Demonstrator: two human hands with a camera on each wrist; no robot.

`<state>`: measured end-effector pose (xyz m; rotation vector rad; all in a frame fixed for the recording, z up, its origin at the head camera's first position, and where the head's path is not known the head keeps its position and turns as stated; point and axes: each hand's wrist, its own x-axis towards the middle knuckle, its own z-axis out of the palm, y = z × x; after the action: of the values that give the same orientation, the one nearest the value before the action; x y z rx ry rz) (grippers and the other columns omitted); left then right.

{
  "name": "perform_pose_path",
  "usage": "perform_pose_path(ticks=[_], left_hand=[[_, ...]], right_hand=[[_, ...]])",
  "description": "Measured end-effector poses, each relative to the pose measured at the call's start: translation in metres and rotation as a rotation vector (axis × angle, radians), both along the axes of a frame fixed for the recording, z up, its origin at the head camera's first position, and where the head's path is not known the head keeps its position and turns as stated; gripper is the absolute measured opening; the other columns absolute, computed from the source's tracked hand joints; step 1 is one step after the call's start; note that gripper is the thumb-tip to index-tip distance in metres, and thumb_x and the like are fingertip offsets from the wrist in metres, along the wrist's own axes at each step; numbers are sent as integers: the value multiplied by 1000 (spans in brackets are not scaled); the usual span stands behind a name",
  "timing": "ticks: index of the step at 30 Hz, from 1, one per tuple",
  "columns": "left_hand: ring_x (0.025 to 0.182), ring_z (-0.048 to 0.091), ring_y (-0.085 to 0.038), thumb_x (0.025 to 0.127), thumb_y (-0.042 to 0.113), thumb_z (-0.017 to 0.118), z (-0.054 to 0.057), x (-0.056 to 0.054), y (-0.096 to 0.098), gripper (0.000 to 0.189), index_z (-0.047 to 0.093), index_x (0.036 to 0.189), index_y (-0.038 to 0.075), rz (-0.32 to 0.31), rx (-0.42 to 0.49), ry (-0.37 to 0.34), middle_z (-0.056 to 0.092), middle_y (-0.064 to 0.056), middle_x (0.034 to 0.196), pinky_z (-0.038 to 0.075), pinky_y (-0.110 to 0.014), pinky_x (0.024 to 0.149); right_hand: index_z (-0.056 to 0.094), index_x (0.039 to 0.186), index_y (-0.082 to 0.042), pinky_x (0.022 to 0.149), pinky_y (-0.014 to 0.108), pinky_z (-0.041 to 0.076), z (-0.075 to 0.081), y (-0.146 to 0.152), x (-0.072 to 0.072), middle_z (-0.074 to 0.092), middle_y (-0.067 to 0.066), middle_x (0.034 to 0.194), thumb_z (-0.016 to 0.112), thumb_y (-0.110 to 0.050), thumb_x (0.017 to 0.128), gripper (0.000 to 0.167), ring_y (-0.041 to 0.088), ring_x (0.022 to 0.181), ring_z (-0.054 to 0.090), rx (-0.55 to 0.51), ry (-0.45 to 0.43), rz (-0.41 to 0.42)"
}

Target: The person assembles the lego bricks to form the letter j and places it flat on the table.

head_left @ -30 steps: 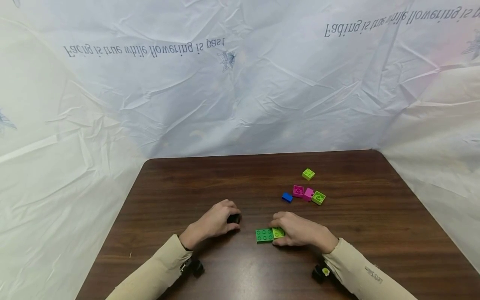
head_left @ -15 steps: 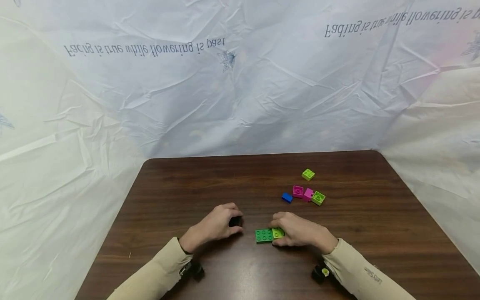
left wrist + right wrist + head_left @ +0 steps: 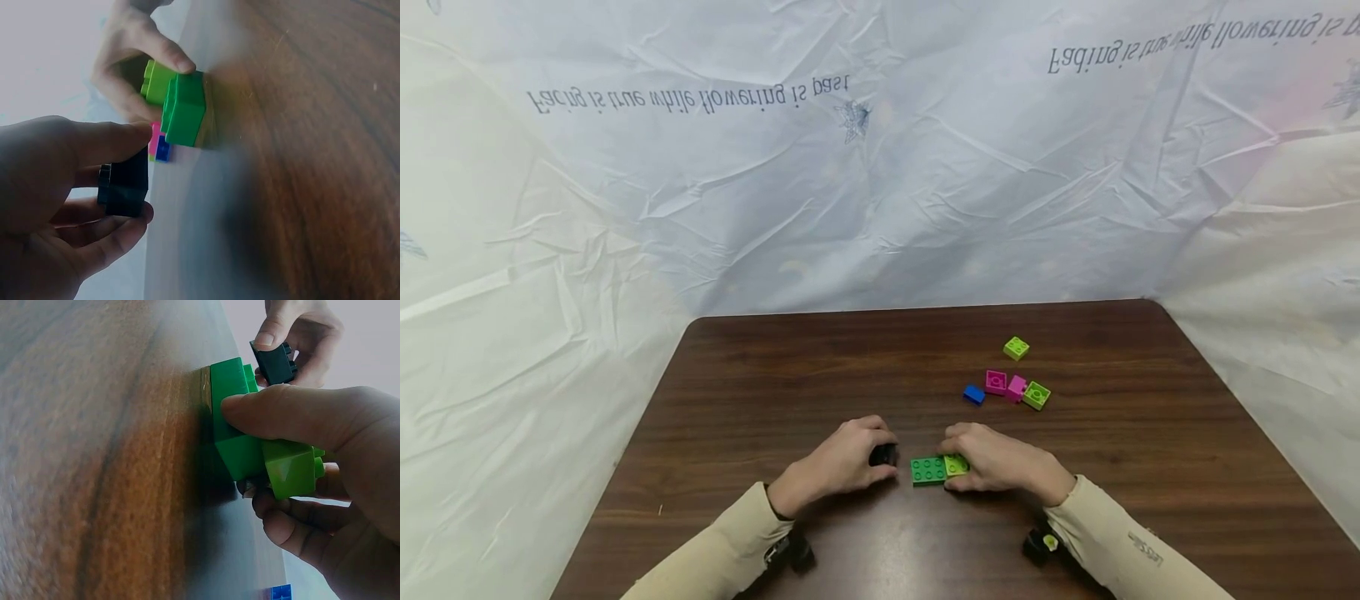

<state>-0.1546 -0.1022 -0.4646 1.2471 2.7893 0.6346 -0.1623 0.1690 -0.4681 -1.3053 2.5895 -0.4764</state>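
Note:
My left hand (image 3: 848, 458) pinches a black toy brick (image 3: 128, 187) between thumb and fingers, studs turned up. In the head view it is just left of a long green brick (image 3: 927, 472), with a narrow gap between them. A lime green brick (image 3: 290, 469) sits on top of the green one at its right end. My right hand (image 3: 996, 460) grips this pair, thumb on the near side of the green brick (image 3: 234, 419) and fingers on the far side. The palm hides part of the lime brick in the head view.
Farther back on the brown table (image 3: 760, 375) lie a blue brick (image 3: 973, 395), a magenta brick (image 3: 996, 382), a pink brick (image 3: 1017, 388) and a lime brick (image 3: 1037, 396). Another lime brick (image 3: 1017, 348) lies behind them. A white printed sheet (image 3: 880, 208) hangs beyond the table.
The left hand has moved right and slightly toward the person with the black brick, closing in on the green brick. The right hand and its bricks have stayed in place.

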Motion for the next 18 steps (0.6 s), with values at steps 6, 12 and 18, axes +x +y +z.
perform_pose_path(ticks=[6, 12, 18], left_hand=[[95, 65, -14, 85, 28, 76, -2, 2, 4, 33, 71, 111, 8, -27, 11, 15, 69, -3, 104, 54, -24, 76], [90, 62, -10, 84, 28, 76, -5, 4, 8, 31, 70, 108, 9, -49, -11, 11, 70, 0, 98, 52, -22, 74], [91, 62, -8, 84, 27, 76, -9, 8, 11, 29, 70, 106, 10, -63, -2, 0, 70, 2, 97, 51, -19, 74]], right_hand=[[70, 111, -8, 68, 19, 47, 0, 0, 0, 56, -7, 92, 73, -35, 86, 37, 0, 78, 48, 3, 6, -1], [70, 110, -7, 67, 19, 46, -1, 1, 0, 56, -7, 91, 74, -34, 86, 36, 0, 78, 48, -18, 20, 13], [70, 110, -7, 66, 19, 46, -4, 1, 0, 57, -7, 91, 75, -32, 85, 36, 0, 77, 48, -32, 37, 21]])
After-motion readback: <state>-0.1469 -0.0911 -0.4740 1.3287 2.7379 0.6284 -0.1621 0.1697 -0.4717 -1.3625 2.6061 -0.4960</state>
